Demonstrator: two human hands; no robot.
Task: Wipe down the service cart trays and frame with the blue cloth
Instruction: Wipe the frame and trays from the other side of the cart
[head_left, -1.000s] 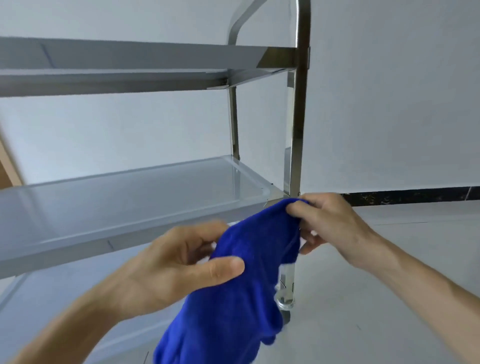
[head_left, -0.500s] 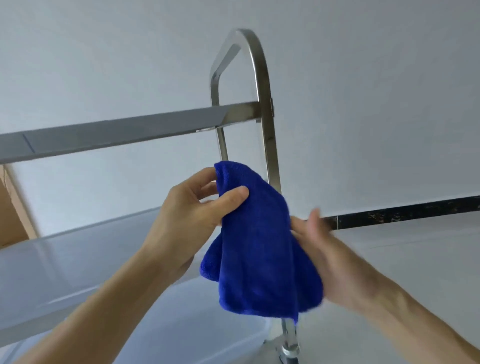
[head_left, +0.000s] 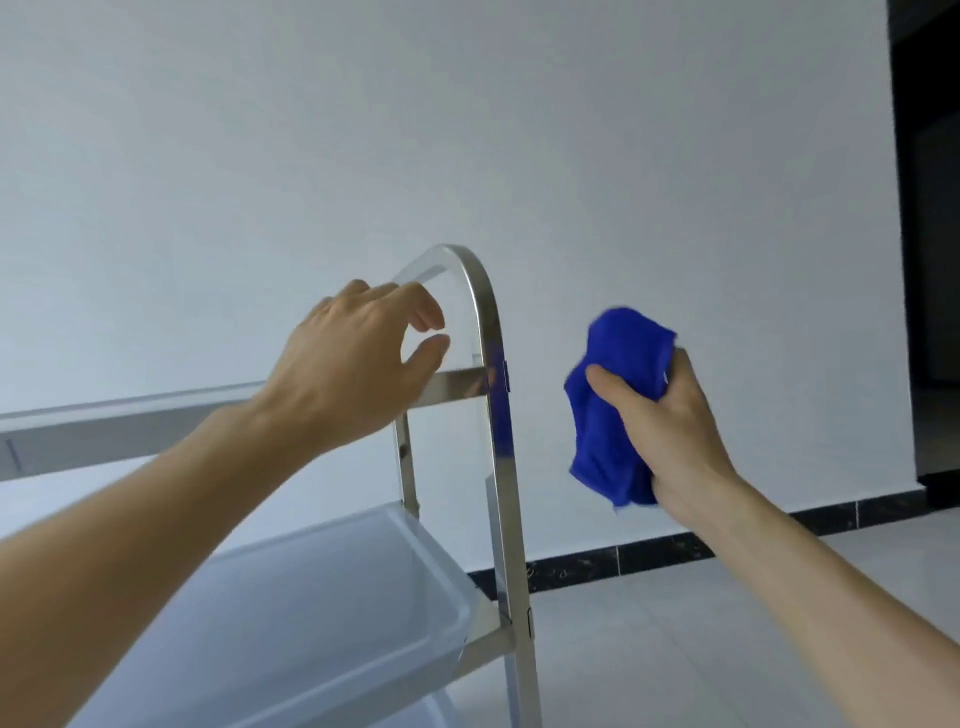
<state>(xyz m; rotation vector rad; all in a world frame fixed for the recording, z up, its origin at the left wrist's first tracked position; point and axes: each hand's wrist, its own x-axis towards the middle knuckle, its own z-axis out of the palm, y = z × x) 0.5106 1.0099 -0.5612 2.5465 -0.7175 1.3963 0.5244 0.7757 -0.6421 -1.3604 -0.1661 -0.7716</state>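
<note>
The steel service cart stands in front of me, its arched frame post (head_left: 494, 395) rising at centre. The top tray's rim (head_left: 124, 421) runs left from the post, and the middle tray (head_left: 291, 613) lies below. My right hand (head_left: 670, 431) grips the bunched blue cloth (head_left: 613, 405) in the air, just right of the post and apart from it. My left hand (head_left: 358, 374) hovers at the top tray's corner, fingers curled and spread near the arch, holding nothing.
A white wall fills the background, with a black skirting strip (head_left: 675, 551) along pale floor tiles (head_left: 701, 649). A dark doorway (head_left: 930, 234) opens at the far right. A lower tray shows at the bottom edge.
The cloth passed from my left hand to my right, which moved to the right of the post. My left hand let go and rose toward the arch. My view lifted.
</note>
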